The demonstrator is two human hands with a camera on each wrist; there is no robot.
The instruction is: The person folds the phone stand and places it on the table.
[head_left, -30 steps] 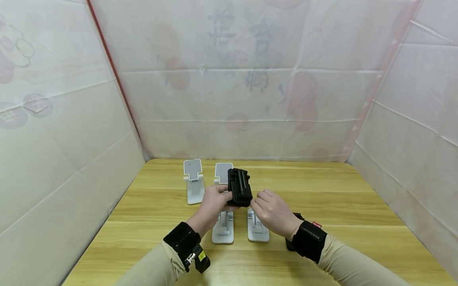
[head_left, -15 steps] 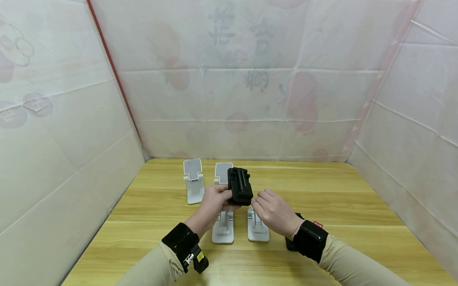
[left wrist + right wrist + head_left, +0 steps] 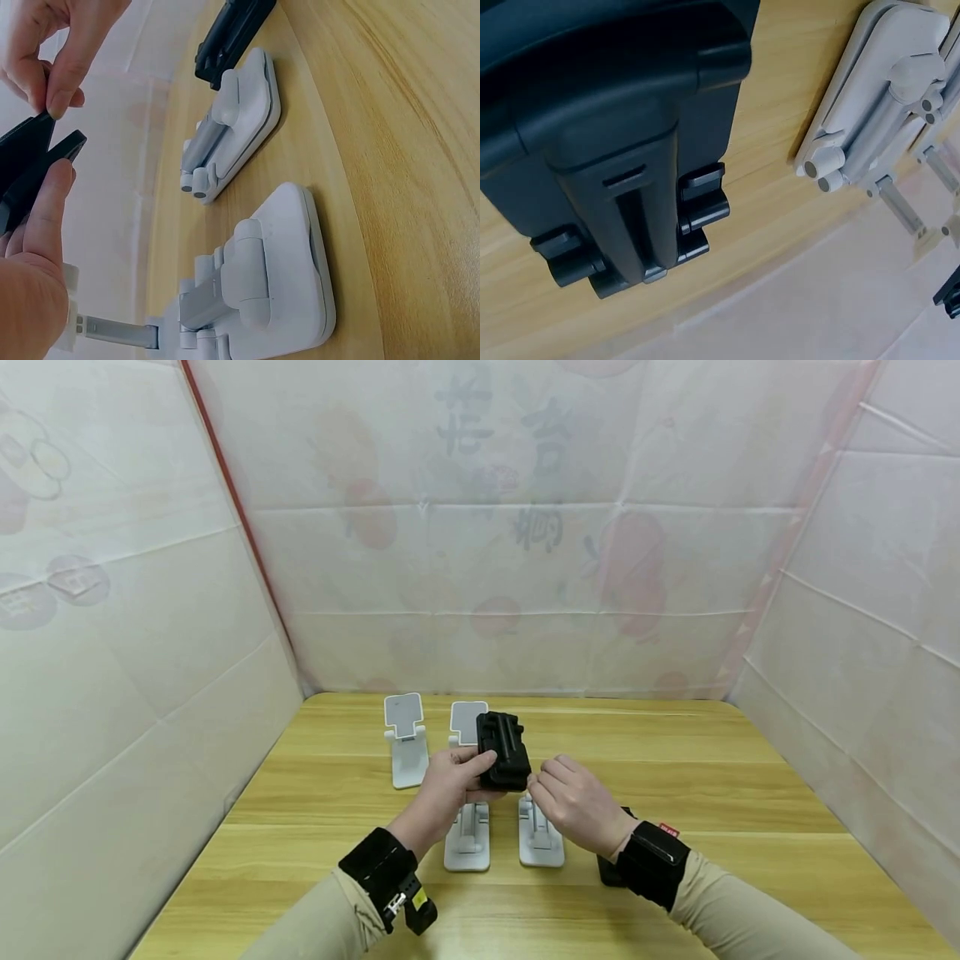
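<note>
A folding black phone stand is raised over the table, partly folded. My left hand grips it from the left, thumb on its face. At its lower right corner my right hand has curled fingertips. In the left wrist view, that hand's thumb and index finger pinch the edge of one black panel, and a gap shows between it and the part under the left thumb. Two folded white phone stands lie below the hands, one on the left and one on the right.
Two unfolded white stands stand farther back, one at left and one partly behind the left hand. Another black phone stand lies folded under the right wrist, mostly hidden in the head view. Pale sheets wall in the wooden table.
My left thumb has shifted up and right onto the face of the black stand. The stand and right hand stay nearly in place.
</note>
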